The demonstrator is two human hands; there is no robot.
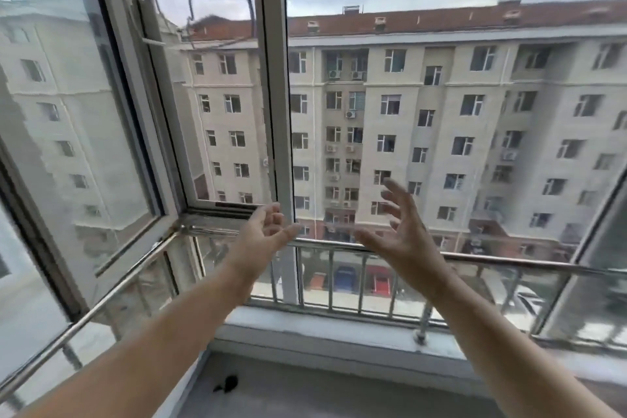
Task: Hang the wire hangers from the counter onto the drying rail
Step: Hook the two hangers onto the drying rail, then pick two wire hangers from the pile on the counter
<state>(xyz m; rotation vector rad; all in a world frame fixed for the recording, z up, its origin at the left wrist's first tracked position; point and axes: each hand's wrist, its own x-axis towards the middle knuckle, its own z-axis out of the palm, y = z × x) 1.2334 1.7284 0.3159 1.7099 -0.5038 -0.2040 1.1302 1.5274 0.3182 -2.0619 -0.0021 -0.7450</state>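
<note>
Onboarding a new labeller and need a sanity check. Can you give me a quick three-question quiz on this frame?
1. True or false: the left hand is clenched in a fist.
2. The right hand is: A) a closed fist; B) open, fingers spread, holding nothing; C) pinching something small.
3. Fill in: the window sash to the left of both hands stands ____ (open or closed).

Key: 1 false; 2 B; 3 open.
</note>
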